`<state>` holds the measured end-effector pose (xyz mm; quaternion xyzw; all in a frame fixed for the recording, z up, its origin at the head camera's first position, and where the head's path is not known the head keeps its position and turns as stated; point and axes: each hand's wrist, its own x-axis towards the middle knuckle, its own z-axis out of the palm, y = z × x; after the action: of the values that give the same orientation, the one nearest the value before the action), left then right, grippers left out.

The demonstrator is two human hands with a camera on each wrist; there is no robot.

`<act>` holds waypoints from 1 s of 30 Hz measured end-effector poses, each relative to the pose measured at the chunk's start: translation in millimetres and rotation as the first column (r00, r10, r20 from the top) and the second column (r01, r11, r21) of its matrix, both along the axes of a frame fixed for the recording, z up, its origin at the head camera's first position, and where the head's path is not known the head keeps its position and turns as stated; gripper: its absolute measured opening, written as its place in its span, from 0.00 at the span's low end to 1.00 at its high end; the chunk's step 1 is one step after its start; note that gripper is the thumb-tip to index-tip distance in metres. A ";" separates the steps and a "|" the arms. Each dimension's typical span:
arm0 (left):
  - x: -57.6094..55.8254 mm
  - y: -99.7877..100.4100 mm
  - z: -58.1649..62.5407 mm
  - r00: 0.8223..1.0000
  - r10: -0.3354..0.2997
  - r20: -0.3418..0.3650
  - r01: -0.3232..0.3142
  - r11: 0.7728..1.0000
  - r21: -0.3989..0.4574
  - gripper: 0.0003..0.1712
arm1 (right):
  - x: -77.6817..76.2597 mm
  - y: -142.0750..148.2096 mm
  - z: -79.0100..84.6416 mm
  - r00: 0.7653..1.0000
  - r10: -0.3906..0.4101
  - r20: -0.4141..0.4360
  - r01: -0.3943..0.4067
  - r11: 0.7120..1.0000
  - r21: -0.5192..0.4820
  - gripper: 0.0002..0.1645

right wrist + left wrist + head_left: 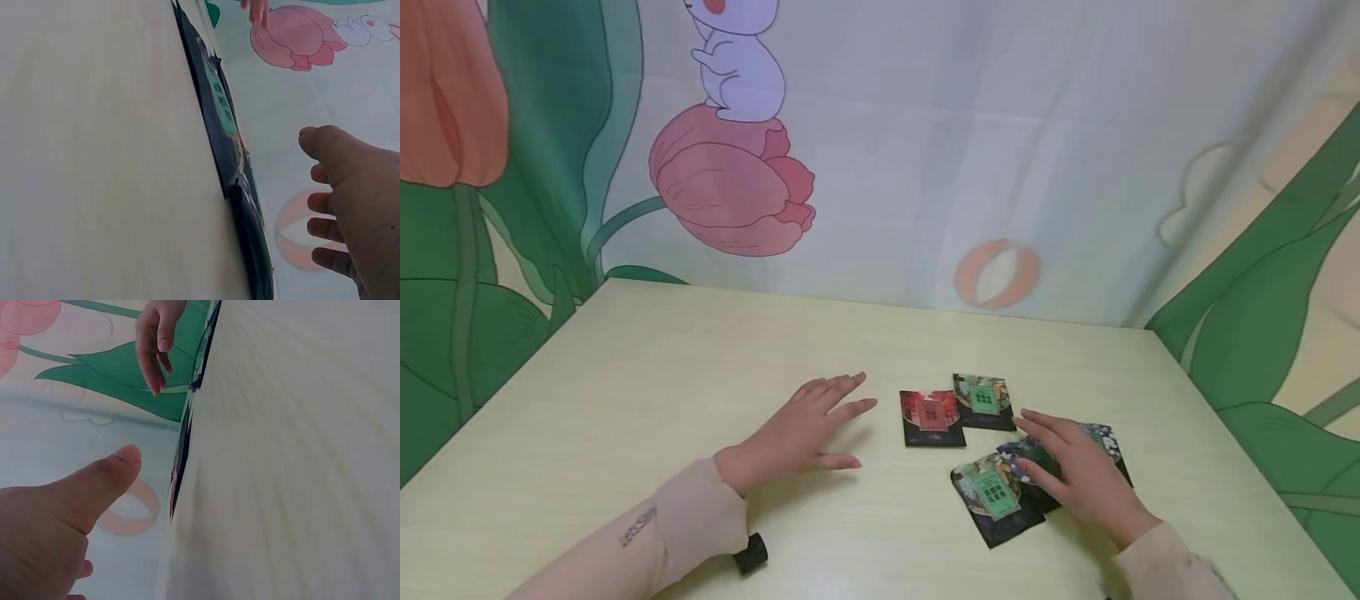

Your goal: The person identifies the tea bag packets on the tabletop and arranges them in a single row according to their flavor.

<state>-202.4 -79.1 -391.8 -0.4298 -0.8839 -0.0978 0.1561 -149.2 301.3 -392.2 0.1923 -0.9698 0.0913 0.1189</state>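
Several small dark packets with printed labels lie flat on the table. In the head view, a red-labelled packet (932, 419) touches or slightly overlaps a green-labelled packet (983, 402) behind it. Nearer the front right, another green-labelled packet (996, 497) overlaps darker packets (1108, 442) partly hidden under my right hand (1078, 471). That hand hovers above them with its fingers extended, and the right wrist view shows a gap between it and the packets. To the left of the red packet, my left hand (801, 425) is held over the table, fingers spread, holding nothing.
The pale table (625, 400) reaches back to a printed curtain (880, 167) with tulips, leaves and a white rabbit-like figure. A small black object (750, 554) sits by the left sleeve (692, 517).
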 end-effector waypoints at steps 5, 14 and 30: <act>-0.2 10.2 0.2 0.999 -0.018 0.035 0.018 1.000 0.002 0.43 | 9.2 -6.2 -1.5 1.000 0.030 -0.005 -0.030 1.000 -0.004 0.31; -1.4 26.5 0.3 0.993 -0.024 0.116 0.023 1.000 0.013 0.43 | 25.4 -15.5 -6.8 0.983 0.169 -0.067 -0.170 0.985 -0.008 0.28; -12.6 59.2 -6.2 0.979 0.004 0.205 -0.004 1.000 -0.003 0.42 | 31.3 -26.3 -13.2 0.986 0.157 0.064 -0.158 0.987 0.016 0.27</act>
<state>-215.0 -19.9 -397.9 -0.4159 -0.8962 -0.1404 0.0638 -118.0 275.0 -405.4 0.2666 -0.9557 0.0962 0.0790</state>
